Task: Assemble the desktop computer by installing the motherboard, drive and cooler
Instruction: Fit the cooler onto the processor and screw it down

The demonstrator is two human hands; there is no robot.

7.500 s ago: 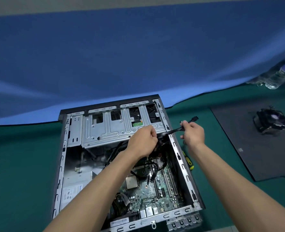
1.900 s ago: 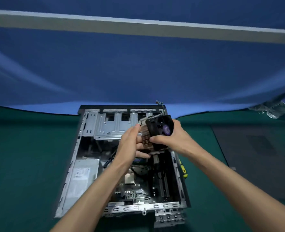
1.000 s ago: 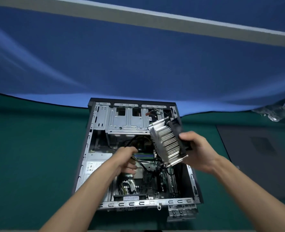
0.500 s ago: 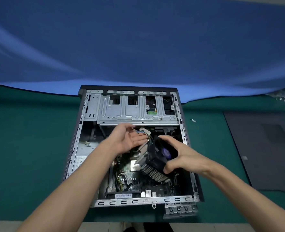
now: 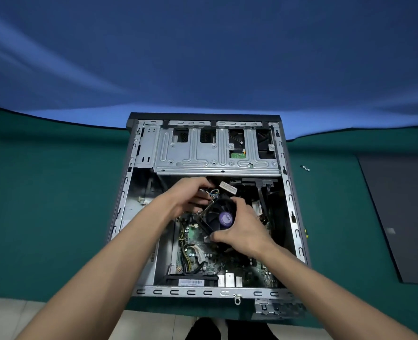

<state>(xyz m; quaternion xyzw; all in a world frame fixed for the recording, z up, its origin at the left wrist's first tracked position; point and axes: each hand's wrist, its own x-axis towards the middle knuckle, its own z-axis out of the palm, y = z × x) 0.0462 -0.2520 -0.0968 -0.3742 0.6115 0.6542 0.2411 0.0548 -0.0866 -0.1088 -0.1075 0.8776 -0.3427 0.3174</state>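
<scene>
Two hands inside open case point(image 5: 291, 200): right grip point(image 5: 242, 227) clasps cooler point(image 5: 215, 220) over motherboard point(image 5: 210, 265); left grip point(image 5: 190, 195) pinches wires point(image 5: 213, 192).

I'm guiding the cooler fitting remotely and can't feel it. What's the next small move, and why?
Probably level the cooler and lower it straight onto the motherboard. The right hand grips it tilted above the board, not yet seated. The left hand holds the thin wires at its far edge, so keep those drawn aside to avoid trapping them underneath.
</scene>
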